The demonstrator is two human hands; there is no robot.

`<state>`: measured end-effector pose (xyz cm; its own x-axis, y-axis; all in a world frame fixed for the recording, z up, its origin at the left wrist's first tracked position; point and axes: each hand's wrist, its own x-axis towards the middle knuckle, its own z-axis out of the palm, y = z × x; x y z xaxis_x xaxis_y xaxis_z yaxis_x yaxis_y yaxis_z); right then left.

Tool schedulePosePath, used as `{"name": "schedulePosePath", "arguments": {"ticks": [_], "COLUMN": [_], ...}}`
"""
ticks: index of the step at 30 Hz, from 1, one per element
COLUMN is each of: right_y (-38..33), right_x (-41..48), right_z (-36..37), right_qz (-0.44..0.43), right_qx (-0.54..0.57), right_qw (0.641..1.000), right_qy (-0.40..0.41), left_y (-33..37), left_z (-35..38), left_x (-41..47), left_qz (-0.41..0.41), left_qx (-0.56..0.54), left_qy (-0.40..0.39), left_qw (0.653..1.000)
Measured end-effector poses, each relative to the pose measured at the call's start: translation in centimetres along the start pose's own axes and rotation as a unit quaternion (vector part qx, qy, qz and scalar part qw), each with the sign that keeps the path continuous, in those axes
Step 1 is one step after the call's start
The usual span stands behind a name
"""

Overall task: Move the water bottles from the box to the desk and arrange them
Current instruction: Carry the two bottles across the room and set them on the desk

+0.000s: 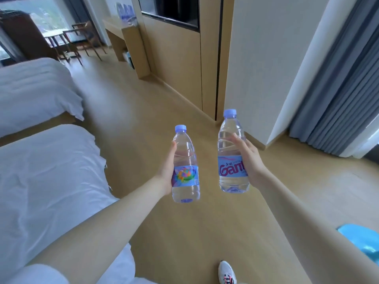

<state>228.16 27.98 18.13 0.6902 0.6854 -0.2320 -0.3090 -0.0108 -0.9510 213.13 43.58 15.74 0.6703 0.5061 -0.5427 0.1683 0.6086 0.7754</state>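
Both water bottles are in the air above the wooden floor (164, 111), one per hand, upright and apart from each other. No box is in view.

- The left hand (167, 171) grips the left bottle (185, 165) at its label band. Its fingers curl round the far side and are mostly hidden.
- The right hand (249, 160) grips the right bottle (232, 152) from the label up onto the ribbed shoulder. Its fingers wrap behind the bottle in the same way.
- Both caps are on, and the water stands near the neck in each bottle.

Our judgement on handling is as follows. The bottles are full, so each has real weight for one hand. The clear walls look thin and should dent under a hard squeeze. The bare plastic is probably slick, so the label band and the ribs above it offer the surest hold. Mid-body grips like these keep the bases free for setting down upright.

The tabletop (114, 24) lies far ahead along the wall, past the beds (41, 160). We see pale blue shapes on it that may be bottles, but the view there is too blurred to confirm.
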Motion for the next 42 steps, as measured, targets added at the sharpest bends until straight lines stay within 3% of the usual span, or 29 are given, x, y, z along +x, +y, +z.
{"name": "schedulePosePath", "arguments": {"ticks": [7, 14, 23, 33, 42], "right_y": [-0.7, -0.3, -0.5, -2.5, -2.7], "right_x": [7.9, 13.6, 22.3, 31.7, 38.1], "right_z": [-1.0, 2.4, 10.9, 23.6, 30.0], "right_qz": [0.033, 0.063, 0.069, 0.053, 0.065], "right_qx": [0.014, 0.004, -0.048, -0.073, -0.091], "right_qw": [0.998, 0.993, 0.99, 0.988, 0.983], "right_qy": [-0.051, -0.096, -0.117, -0.124, -0.149], "left_y": [1.9, 3.7, 8.8, 19.4, 23.0], "left_z": [1.3, -1.6, -8.8, -18.6, -23.9], "left_x": [4.9, 8.6, 15.9, 22.4, 26.2], "left_qz": [0.001, 0.009, 0.015, 0.043, 0.073], "left_qx": [-0.017, -0.03, -0.063, -0.082, -0.096], "left_qy": [0.068, 0.112, 0.124, 0.104, 0.115], "left_qw": [0.998, 0.993, 0.99, 0.99, 0.986]}}
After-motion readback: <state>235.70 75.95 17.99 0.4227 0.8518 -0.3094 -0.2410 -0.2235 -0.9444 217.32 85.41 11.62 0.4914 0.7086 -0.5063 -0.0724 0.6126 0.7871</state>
